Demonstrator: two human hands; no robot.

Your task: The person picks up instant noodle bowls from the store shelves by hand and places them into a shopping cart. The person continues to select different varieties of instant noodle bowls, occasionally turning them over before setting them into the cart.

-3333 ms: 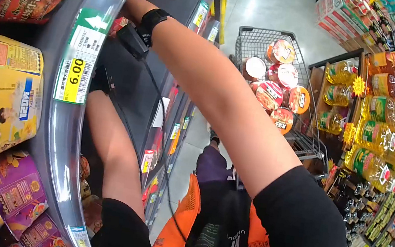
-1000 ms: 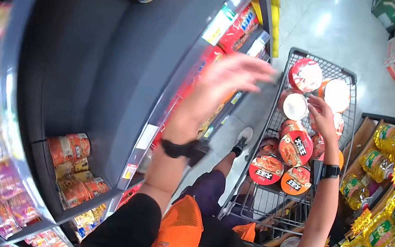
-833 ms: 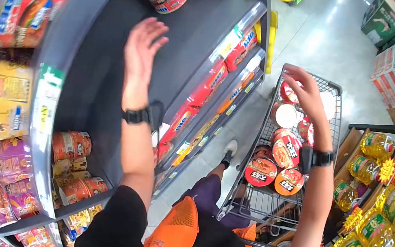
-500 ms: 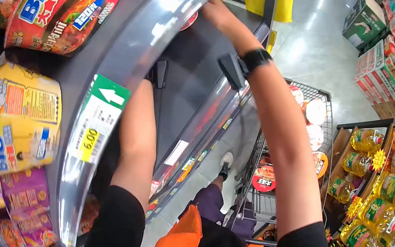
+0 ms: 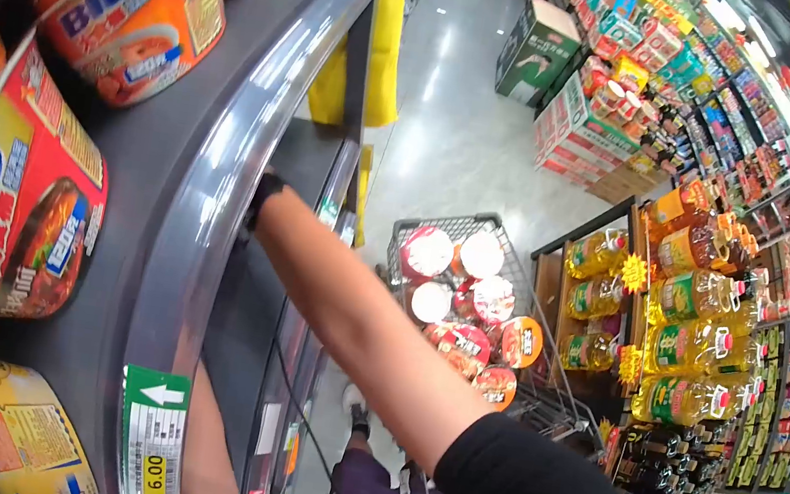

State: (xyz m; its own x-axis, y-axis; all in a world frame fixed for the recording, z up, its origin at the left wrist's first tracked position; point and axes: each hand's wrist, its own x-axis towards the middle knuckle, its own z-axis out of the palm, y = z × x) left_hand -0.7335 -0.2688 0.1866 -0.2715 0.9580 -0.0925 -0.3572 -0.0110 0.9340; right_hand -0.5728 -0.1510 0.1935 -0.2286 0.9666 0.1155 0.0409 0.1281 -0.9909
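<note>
My right forearm (image 5: 347, 301) reaches under the upper shelf, with a black wristband (image 5: 266, 194) showing beside the shelf's clear front strip (image 5: 238, 139). Beyond the wrist, the shelf hides my right hand. Closer to me, my left forearm (image 5: 214, 444) also passes beneath this shelf, and that hand is out of sight. What either hand touches cannot be seen. On the upper shelf stand a red instant noodle bowl (image 5: 24, 195), orange noodle bowls (image 5: 144, 20) and a yellow one (image 5: 21, 432). A price tag (image 5: 154, 441) reading 6.00 hangs on the strip.
A wire shopping cart (image 5: 543, 344) with several noodle bowls (image 5: 457, 347) stands to my right. Past it, a rack holds bottles of yellow oil (image 5: 689, 349). Stacked cartons (image 5: 583, 132) and a green box (image 5: 539, 50) stand farther along the aisle floor (image 5: 444, 112).
The view has swung, bringing more of the aisle and cart into sight. My right hand, partly visible at the lower shelf's far end before, is now hidden under the upper shelf.
</note>
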